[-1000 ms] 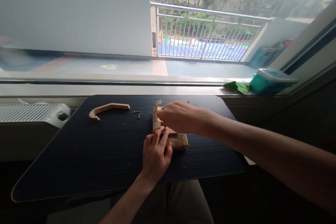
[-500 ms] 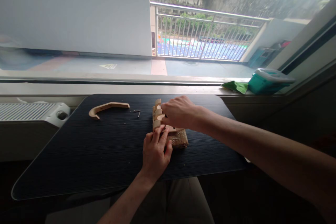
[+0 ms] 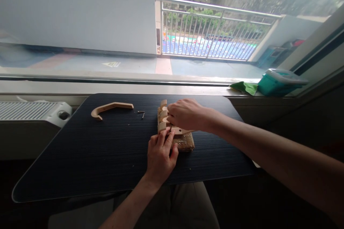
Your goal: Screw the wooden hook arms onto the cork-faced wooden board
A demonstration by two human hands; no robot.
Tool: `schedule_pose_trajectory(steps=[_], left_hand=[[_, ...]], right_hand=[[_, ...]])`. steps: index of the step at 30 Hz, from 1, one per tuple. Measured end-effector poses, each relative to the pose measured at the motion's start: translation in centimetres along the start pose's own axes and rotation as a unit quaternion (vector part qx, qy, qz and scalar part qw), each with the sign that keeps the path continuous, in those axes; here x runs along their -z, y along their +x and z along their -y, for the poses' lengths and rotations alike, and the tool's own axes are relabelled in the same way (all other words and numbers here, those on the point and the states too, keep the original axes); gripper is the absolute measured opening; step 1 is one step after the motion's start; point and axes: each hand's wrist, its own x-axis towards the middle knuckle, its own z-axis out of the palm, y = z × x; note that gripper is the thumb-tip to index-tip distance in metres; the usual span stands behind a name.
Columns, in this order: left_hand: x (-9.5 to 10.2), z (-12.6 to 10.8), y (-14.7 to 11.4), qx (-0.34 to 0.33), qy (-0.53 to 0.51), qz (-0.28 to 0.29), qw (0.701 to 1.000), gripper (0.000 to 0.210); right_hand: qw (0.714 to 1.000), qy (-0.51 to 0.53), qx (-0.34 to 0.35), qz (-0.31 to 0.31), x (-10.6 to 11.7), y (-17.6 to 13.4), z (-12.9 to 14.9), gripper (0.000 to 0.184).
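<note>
My left hand [image 3: 161, 154] presses its fingertips on the near end of a pale wooden hook piece [image 3: 176, 131] with dark holes, its thumb beside the block below. Under the wood lies a brown block [image 3: 185, 143] in shiny wrapping. My right hand [image 3: 182, 114] is closed above the wood, knuckles up. A thin dark shaft [image 3: 171, 128] shows between the two hands; the fist hides what it grips. Several rounded wooden ends [image 3: 162, 116] line up along the block's left side.
On the dark table [image 3: 107, 157], a loose curved wooden hook [image 3: 113, 106] lies at the left, with two small screws [image 3: 141, 113] next to it. A teal box [image 3: 279, 82] and a green cloth [image 3: 244, 87] sit on the windowsill. A white radiator [image 3: 34, 111] stands left.
The right hand has shifted slightly, and more of the wooden piece with its hole now shows beneath it. The left hand keeps its place on the wood. The view has moved a little.
</note>
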Motion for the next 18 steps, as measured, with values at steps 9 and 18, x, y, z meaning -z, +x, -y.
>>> schedule_pose_trajectory(steps=[9,18], left_hand=[[0.1,-0.1,-0.1,-0.006,0.008,-0.004,1.000,0.043],[0.0,0.0,0.0,-0.005,0.005,-0.002,1.000,0.042]], right_hand=[[1.000,-0.018,0.016,0.017,1.2,-1.2,0.1,0.027],[0.997,-0.019,0.069,-0.008,0.2,-0.3,-0.5,0.020]])
